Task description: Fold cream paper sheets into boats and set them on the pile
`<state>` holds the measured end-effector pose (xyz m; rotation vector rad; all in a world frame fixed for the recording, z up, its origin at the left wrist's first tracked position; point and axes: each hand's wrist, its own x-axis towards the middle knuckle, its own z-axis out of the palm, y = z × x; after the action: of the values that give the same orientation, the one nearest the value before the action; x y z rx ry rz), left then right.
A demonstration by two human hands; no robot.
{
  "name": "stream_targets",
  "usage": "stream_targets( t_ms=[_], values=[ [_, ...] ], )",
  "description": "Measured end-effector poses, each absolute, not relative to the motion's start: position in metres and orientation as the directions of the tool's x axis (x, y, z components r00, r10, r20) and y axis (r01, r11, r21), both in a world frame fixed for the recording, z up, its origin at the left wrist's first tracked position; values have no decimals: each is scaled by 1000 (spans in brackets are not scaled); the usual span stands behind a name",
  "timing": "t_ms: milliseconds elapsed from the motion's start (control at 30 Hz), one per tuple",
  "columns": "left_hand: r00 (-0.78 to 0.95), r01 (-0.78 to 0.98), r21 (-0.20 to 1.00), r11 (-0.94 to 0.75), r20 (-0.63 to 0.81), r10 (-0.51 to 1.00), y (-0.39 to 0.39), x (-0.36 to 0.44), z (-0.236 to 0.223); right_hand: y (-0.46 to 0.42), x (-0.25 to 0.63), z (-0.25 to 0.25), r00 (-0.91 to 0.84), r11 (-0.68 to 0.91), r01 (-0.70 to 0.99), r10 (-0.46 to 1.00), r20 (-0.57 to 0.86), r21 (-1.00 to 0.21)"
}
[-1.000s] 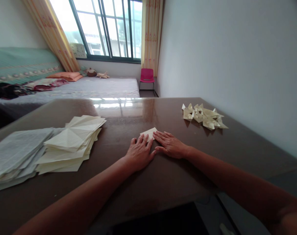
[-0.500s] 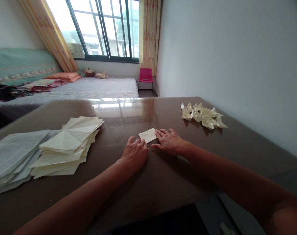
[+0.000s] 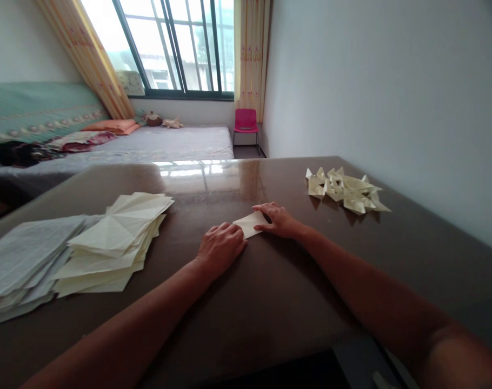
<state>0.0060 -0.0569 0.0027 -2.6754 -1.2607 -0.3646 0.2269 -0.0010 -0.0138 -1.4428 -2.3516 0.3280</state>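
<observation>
Across the brown desk [image 3: 246,302], with cream paper stack [image 3: 116,229] at nine o'clock and folded shapes [image 3: 357,187] at two, probably separated to avoid mixing. At clock centre, left hand [image 3: 222,243] curled over the eight-o'clock end of a small paper [image 3: 250,223], impossible to tell whether gripping; right hand [image 3: 280,220] moderately spread around its three-o'clock end.

A person's left hand [image 3: 222,244] and right hand [image 3: 282,221] touched a folded paper [image 3: 251,223] on a brown table [image 3: 230,313], between stacked pale sheets [image 3: 120,222] and a cluster of pointed paper shapes [image 3: 357,195].
</observation>
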Motion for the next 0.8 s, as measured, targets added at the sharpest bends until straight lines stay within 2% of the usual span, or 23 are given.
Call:
stream_targets(
  t_ms=[167, 367, 467, 567, 700, 800],
  values=[
    [534, 806, 96, -584, 306, 788, -47, 1, -2, -3, 232, -13, -323, 353, 611, 928, 184, -709],
    [327, 801, 388, -457, 356, 876, -35, -5, -11, -9, 228, -7, -283, 369, 515, 925, 253, -774],
    [300, 747, 484, -457, 369, 880, -32, -5, -13, -11, 227, -5, -349, 403, 512, 904, 245, -758],
    [264, 710, 538, -453, 394, 881, -32, -4, -12, -15, 226, -3, -425, 483, 544, 864, 271, -687],
    [318, 749, 447, -490, 406, 857, -32, -6, -10, -26, 224, 4, -532, 589, 656, 804, 265, -472],
    [431, 761, 350, -546, 357, 829, -30, -10, -11, -32, 221, 10, -639, 674, 650, 735, 228, -352]
  ],
)
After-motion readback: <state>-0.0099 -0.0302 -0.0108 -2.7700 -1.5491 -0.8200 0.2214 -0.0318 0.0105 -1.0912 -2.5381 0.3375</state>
